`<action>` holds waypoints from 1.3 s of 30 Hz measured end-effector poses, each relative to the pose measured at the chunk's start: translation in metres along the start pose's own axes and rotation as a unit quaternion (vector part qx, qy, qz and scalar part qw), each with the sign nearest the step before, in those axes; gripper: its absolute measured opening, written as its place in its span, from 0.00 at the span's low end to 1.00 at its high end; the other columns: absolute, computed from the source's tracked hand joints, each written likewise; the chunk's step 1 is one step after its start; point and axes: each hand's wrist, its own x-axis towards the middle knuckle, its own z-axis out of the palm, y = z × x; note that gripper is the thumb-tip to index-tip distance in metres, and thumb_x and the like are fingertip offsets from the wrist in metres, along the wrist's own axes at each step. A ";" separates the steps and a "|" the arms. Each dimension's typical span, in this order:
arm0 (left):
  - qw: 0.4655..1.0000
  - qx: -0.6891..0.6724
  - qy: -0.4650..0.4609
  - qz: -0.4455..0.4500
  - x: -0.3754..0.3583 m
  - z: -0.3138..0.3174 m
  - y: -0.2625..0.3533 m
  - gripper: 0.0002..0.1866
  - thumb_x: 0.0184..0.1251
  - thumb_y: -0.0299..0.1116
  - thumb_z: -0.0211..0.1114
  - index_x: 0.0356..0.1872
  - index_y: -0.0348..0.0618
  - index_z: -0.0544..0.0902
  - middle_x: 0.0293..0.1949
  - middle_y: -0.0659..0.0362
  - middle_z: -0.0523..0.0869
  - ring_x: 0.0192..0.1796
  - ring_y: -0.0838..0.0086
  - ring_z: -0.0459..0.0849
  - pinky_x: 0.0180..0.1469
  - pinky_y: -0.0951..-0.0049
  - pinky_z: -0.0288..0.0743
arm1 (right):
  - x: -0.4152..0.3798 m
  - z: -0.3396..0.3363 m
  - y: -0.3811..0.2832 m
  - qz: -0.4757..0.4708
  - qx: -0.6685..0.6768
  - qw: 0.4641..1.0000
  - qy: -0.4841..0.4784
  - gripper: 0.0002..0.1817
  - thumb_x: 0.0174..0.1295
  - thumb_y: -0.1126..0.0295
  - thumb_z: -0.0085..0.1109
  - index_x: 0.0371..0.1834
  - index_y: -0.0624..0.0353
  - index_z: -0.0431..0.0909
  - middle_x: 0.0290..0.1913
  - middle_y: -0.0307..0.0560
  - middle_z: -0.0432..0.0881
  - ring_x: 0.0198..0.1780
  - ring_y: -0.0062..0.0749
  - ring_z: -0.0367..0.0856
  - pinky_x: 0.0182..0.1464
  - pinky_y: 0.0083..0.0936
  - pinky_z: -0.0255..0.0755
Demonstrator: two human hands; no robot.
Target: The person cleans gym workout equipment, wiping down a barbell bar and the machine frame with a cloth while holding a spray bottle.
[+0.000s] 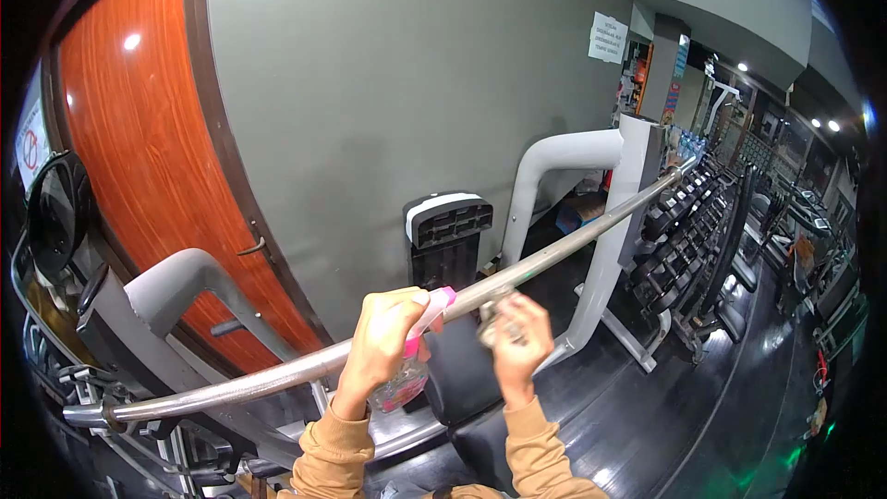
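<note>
A long metal barbell (249, 381) lies across a grey rack, running from lower left to upper right. My left hand (383, 337) is wrapped round the neck of a clear spray bottle (404, 386) with a pink and white nozzle, close to the bar's middle. The nozzle points right, along the bar. My right hand (519, 337), blurred, is just below the bar to the right of the bottle, its fingers closed round a crumpled greyish cloth (490, 322). The cloth is at the bar's underside; part of it is hidden by the fingers.
The rack's white uprights (605, 268) stand right of the hands, with a grey frame (115, 323) at left. A black bench (462, 379) lies under the bar. Behind are a grey wall and a wooden door (148, 148). Dumbbell racks (684, 240) line the right.
</note>
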 end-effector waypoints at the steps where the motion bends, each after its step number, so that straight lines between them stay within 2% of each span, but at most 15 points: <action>1: 1.000 -0.002 -0.001 -0.004 0.000 0.000 0.000 0.26 0.77 0.43 0.50 0.29 0.28 0.82 0.27 0.51 0.85 0.19 0.67 0.84 0.25 0.71 0.75 | 0.005 0.001 0.013 0.068 0.022 0.997 0.042 0.13 0.59 0.82 0.68 0.48 0.62 0.87 0.46 0.48 0.88 0.48 0.35 0.86 0.54 0.31 0.80; 3: 1.000 -0.007 0.003 -0.012 0.001 0.003 0.003 0.26 0.77 0.43 0.50 0.28 0.28 0.82 0.27 0.51 0.85 0.19 0.68 0.83 0.25 0.71 0.75 | 0.014 0.000 0.027 0.212 0.086 0.970 0.086 0.11 0.68 0.78 0.64 0.52 0.68 0.84 0.49 0.46 0.88 0.51 0.27 0.84 0.55 0.28 0.78; 4: 1.000 -0.011 0.006 -0.019 0.001 0.003 0.004 0.26 0.76 0.43 0.50 0.28 0.28 0.83 0.27 0.52 0.85 0.19 0.68 0.83 0.24 0.71 0.75 | 0.023 0.000 0.017 0.291 0.190 0.931 0.107 0.11 0.70 0.75 0.64 0.53 0.66 0.83 0.49 0.45 0.87 0.50 0.25 0.82 0.56 0.26 0.76; 10: 1.000 -0.010 0.010 -0.002 0.003 0.004 0.000 0.26 0.76 0.44 0.51 0.28 0.28 0.83 0.26 0.53 0.85 0.19 0.68 0.83 0.24 0.72 0.74 | -0.008 0.031 -0.025 0.350 0.245 0.894 0.134 0.12 0.72 0.72 0.63 0.56 0.60 0.78 0.51 0.40 0.81 0.52 0.24 0.79 0.58 0.25 0.74; 12: 1.000 -0.002 0.010 -0.004 0.003 0.005 0.001 0.27 0.76 0.45 0.50 0.28 0.29 0.83 0.25 0.53 0.85 0.18 0.69 0.83 0.23 0.73 0.74 | -0.009 0.022 -0.058 0.451 0.351 0.813 0.109 0.11 0.72 0.72 0.64 0.54 0.62 0.79 0.53 0.43 0.81 0.54 0.25 0.77 0.61 0.26 0.71; 14: 1.000 0.004 0.010 -0.005 0.003 0.006 0.000 0.28 0.76 0.47 0.48 0.29 0.30 0.84 0.24 0.53 0.86 0.18 0.70 0.83 0.23 0.73 0.74 | -0.026 0.026 -0.065 0.443 0.365 0.816 0.060 0.12 0.71 0.72 0.65 0.55 0.61 0.79 0.50 0.39 0.82 0.49 0.20 0.79 0.56 0.20 0.73; 18: 1.000 -0.003 -0.002 -0.015 0.003 0.001 -0.005 0.30 0.77 0.52 0.50 0.30 0.31 0.84 0.24 0.53 0.86 0.18 0.71 0.83 0.23 0.74 0.74 | -0.026 0.012 -0.068 0.457 0.446 0.770 -0.009 0.12 0.70 0.74 0.66 0.55 0.62 0.80 0.48 0.39 0.83 0.50 0.19 0.80 0.55 0.20 0.74; 21: 0.999 -0.029 0.003 -0.017 0.001 -0.002 -0.006 0.31 0.77 0.52 0.50 0.31 0.30 0.84 0.24 0.54 0.85 0.17 0.71 0.83 0.23 0.74 0.75 | -0.011 -0.010 -0.047 0.436 0.389 0.811 -0.015 0.12 0.69 0.76 0.66 0.54 0.63 0.81 0.50 0.41 0.84 0.51 0.21 0.81 0.55 0.21 0.77; 23: 0.998 -0.053 0.011 -0.031 0.001 -0.001 -0.006 0.27 0.77 0.47 0.51 0.30 0.29 0.84 0.26 0.53 0.86 0.18 0.69 0.84 0.24 0.74 0.75 | 0.007 -0.020 -0.028 0.389 0.335 0.856 0.058 0.13 0.69 0.76 0.66 0.55 0.64 0.81 0.53 0.44 0.83 0.53 0.23 0.81 0.57 0.22 0.77; 26: 0.999 -0.046 0.006 -0.021 0.000 -0.005 -0.011 0.28 0.77 0.48 0.51 0.31 0.29 0.84 0.26 0.53 0.86 0.18 0.69 0.84 0.23 0.73 0.74 | 0.037 -0.024 0.001 0.350 0.284 0.883 0.131 0.13 0.70 0.74 0.65 0.55 0.65 0.81 0.52 0.44 0.84 0.52 0.26 0.81 0.59 0.26 0.76; 29: 0.999 -0.042 0.014 -0.015 0.004 -0.003 -0.010 0.29 0.77 0.50 0.50 0.31 0.29 0.84 0.24 0.53 0.85 0.17 0.69 0.83 0.23 0.73 0.75 | 0.031 -0.003 0.006 0.291 0.193 0.935 0.067 0.13 0.68 0.73 0.67 0.53 0.64 0.83 0.49 0.43 0.85 0.51 0.31 0.82 0.60 0.30 0.75; 32: 0.999 -0.030 0.023 -0.007 0.006 -0.002 -0.011 0.31 0.78 0.51 0.49 0.29 0.30 0.84 0.22 0.54 0.85 0.17 0.70 0.82 0.22 0.73 0.76 | 0.004 0.023 -0.015 0.198 0.104 0.972 0.068 0.12 0.63 0.73 0.71 0.49 0.61 0.86 0.49 0.49 0.81 0.57 0.39 0.79 0.63 0.34 0.70; 34: 0.999 -0.024 0.028 -0.005 0.007 -0.001 -0.010 0.31 0.78 0.51 0.49 0.29 0.30 0.84 0.22 0.53 0.85 0.16 0.70 0.82 0.21 0.73 0.76 | -0.007 0.019 -0.033 0.208 0.112 0.972 0.012 0.11 0.64 0.75 0.69 0.48 0.63 0.85 0.52 0.47 0.78 0.60 0.34 0.76 0.65 0.31 0.68; 36: 0.999 -0.022 0.034 -0.004 0.007 -0.001 -0.008 0.30 0.77 0.50 0.49 0.28 0.31 0.84 0.22 0.53 0.85 0.16 0.69 0.81 0.21 0.72 0.75 | -0.014 0.010 -0.040 0.203 0.157 0.965 -0.056 0.11 0.64 0.76 0.69 0.49 0.65 0.84 0.49 0.46 0.80 0.55 0.32 0.79 0.62 0.28 0.71; 39: 0.999 -0.025 0.029 -0.021 0.009 -0.006 -0.017 0.30 0.77 0.49 0.49 0.26 0.31 0.83 0.21 0.53 0.84 0.16 0.69 0.81 0.21 0.72 0.75 | -0.021 -0.005 -0.032 0.265 0.281 0.918 -0.090 0.16 0.62 0.75 0.70 0.54 0.63 0.85 0.49 0.48 0.83 0.54 0.33 0.80 0.61 0.29 0.72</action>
